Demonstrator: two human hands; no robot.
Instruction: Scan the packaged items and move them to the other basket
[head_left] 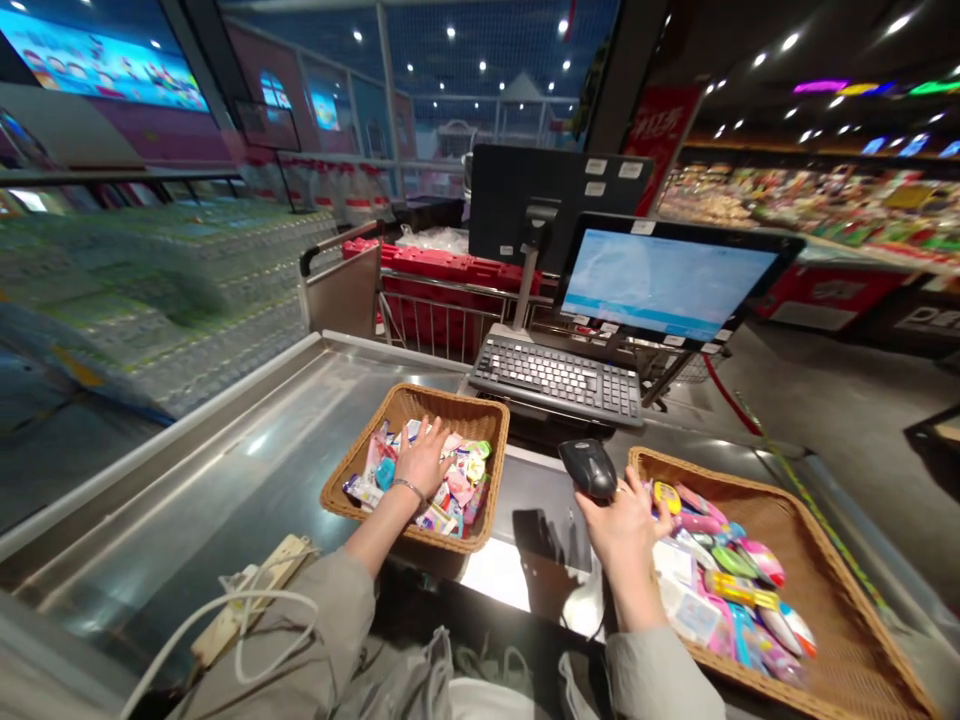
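Note:
My left hand [424,462], with a thin bracelet at the wrist, reaches into a small wicker basket [411,545]. Its fingers are spread over many small colourful packets [461,488], and no item shows gripped in it. A black handheld barcode scanner [589,466] is in my right hand [624,530], its head pointing forward; the palm hides most of the handle. That hand is beside the left rim of a larger wicker basket [825,520], which contains several brightly coloured packaged items [739,590].
Behind the baskets are a black keyboard [559,378] and a lit screen [667,280]. The metal counter [262,450] has a raised left edge. A power strip [255,590] with a white cable lies near my left sleeve. A shopping cart [427,310] stands beyond the counter.

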